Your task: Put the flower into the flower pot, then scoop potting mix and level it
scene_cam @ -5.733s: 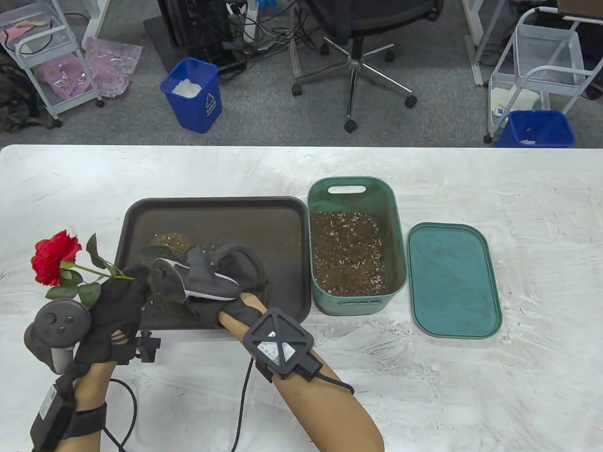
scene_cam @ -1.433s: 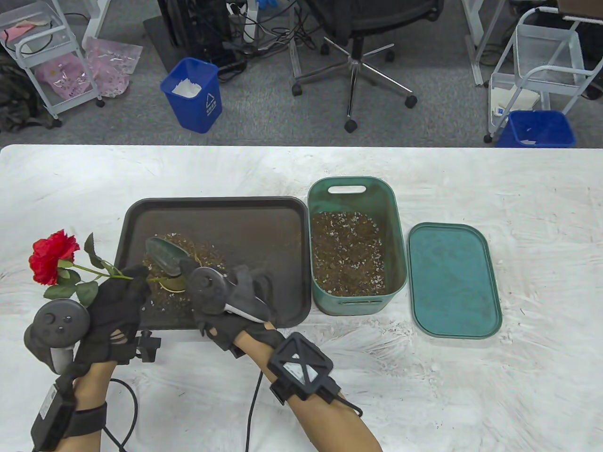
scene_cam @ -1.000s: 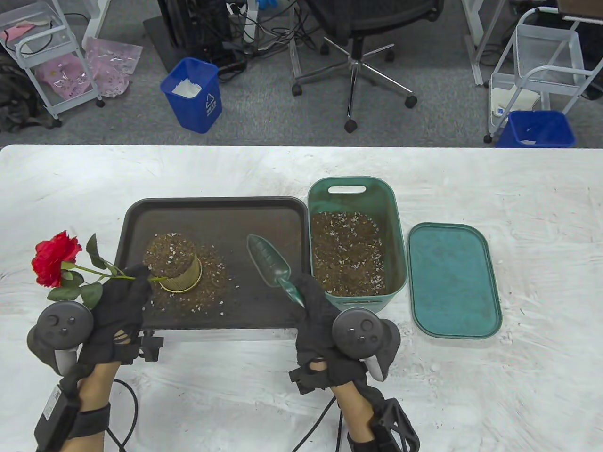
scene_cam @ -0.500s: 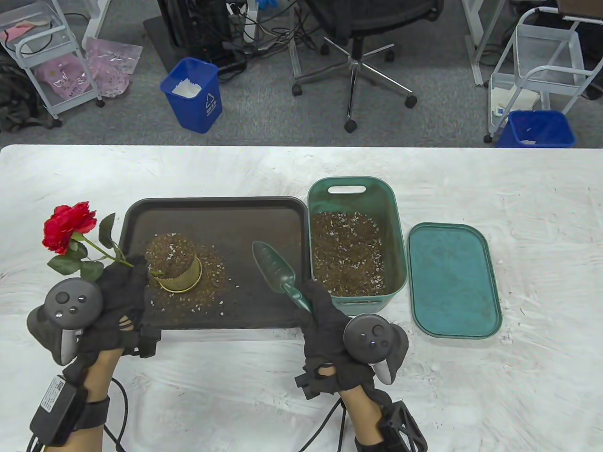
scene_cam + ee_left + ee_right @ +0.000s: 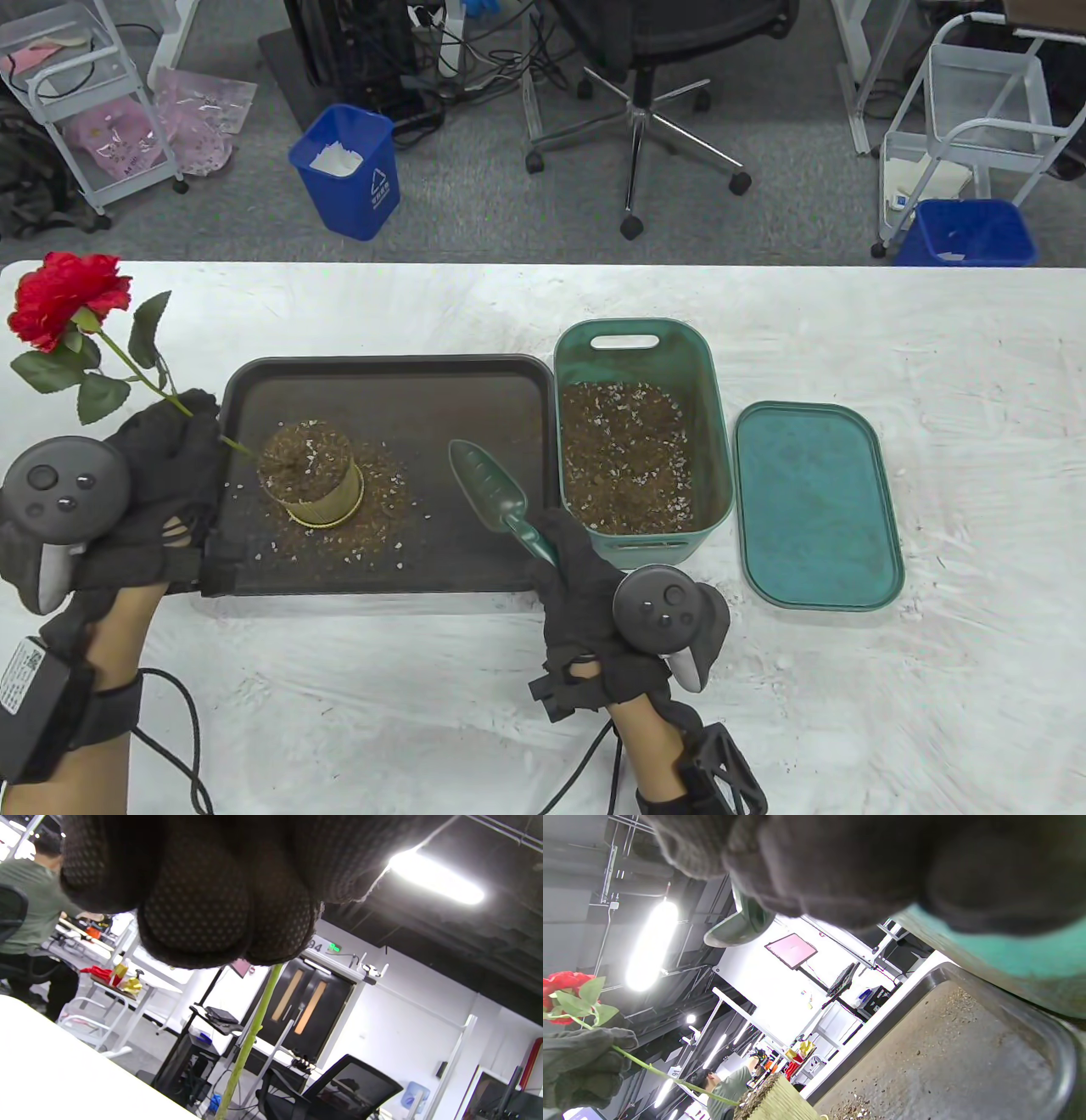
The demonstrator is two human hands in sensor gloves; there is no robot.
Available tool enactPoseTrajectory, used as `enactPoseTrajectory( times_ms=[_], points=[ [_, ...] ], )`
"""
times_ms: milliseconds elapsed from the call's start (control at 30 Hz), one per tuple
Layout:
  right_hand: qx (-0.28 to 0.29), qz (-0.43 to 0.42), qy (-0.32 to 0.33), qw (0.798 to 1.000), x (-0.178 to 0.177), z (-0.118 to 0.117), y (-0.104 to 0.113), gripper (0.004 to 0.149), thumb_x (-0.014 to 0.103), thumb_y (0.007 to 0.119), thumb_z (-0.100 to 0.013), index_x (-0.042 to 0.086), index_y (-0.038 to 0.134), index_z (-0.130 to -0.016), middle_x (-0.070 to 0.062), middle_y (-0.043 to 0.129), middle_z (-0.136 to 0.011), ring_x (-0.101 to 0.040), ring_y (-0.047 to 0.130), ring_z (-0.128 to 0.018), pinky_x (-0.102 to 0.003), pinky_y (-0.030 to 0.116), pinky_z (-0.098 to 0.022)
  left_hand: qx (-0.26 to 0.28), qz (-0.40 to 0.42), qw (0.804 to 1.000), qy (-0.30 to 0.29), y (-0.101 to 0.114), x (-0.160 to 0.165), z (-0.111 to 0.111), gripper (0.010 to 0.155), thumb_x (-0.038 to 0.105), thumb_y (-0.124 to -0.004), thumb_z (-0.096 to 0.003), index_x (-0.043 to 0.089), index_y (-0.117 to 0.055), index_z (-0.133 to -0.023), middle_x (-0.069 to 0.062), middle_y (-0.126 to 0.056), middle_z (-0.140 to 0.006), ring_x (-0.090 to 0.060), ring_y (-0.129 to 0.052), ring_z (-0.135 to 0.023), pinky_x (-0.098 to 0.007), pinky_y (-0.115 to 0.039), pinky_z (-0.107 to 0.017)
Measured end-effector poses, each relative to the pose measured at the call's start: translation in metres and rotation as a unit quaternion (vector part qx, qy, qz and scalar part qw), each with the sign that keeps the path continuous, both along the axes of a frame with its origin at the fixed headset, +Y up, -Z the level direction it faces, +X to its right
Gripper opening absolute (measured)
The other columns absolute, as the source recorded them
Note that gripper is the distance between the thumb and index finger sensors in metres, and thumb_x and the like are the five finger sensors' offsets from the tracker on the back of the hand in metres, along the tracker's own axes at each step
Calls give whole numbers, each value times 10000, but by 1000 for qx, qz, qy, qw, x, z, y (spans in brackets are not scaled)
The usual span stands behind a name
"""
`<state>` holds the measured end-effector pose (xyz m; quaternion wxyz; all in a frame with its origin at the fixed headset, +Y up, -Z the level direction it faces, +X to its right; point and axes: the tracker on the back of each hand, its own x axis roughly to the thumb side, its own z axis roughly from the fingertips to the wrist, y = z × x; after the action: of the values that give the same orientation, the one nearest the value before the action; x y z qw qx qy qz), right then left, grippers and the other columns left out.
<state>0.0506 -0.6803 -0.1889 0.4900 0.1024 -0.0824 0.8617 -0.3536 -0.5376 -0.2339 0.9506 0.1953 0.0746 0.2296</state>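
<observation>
My left hand [image 5: 165, 441] pinches the flower [image 5: 68, 306] stem, its foot in the mix-heaped flower pot [image 5: 310, 475]. My right hand [image 5: 585, 586] grips the scoop [image 5: 492, 497] over the tray [image 5: 475, 373]. Filling looks finished; next, level the mix.

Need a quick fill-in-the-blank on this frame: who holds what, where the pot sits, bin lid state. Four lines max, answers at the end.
1. The left hand grips the stem of the red ____.
2. The right hand holds the green ____ by its handle.
3. The flower pot, heaped with potting mix, stands on the dark ____.
4. The teal lid lies on the table to the ____ of the green bin in the table view.

Missing words: flower; trowel; tray; right
</observation>
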Motion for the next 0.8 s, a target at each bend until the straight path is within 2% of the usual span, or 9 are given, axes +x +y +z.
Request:
enactPoseTrajectory(
  times_ms=[67,467,800],
  points=[
    [-1,-1,-1,1000,1,0,0,602,348,673,-393,62,574,-914,-14,936,-429,-157,972,-156,-434,925,-96,-22,-5,1000,-1,-4,4,-7,439,407,-806,-405,206,-917,-779,15,-1036,-595,-225,-1096,-379,-403,-920,-388],
    [-5,6,2,1000,0,0,-2,602,350,673,-395,64,575,-915,-12,936,-426,-152,971,-151,-430,925,-91,-78,24,997,2,-26,12,-45,434,393,-791,-404,204,-904,-778,6,-1035,-606,-239,-1098,-378,-412,-921,-380],
    [-10,28,9,1000,-6,0,-5,606,351,676,-402,75,564,-930,-12,933,-428,-147,967,-148,-424,924,-87,-124,-16,992,-16,-54,26,-75,433,402,-848,-376,206,-958,-746,3,-1082,-581,-240,-1131,-348,-410,-944,-354]
  ],
)
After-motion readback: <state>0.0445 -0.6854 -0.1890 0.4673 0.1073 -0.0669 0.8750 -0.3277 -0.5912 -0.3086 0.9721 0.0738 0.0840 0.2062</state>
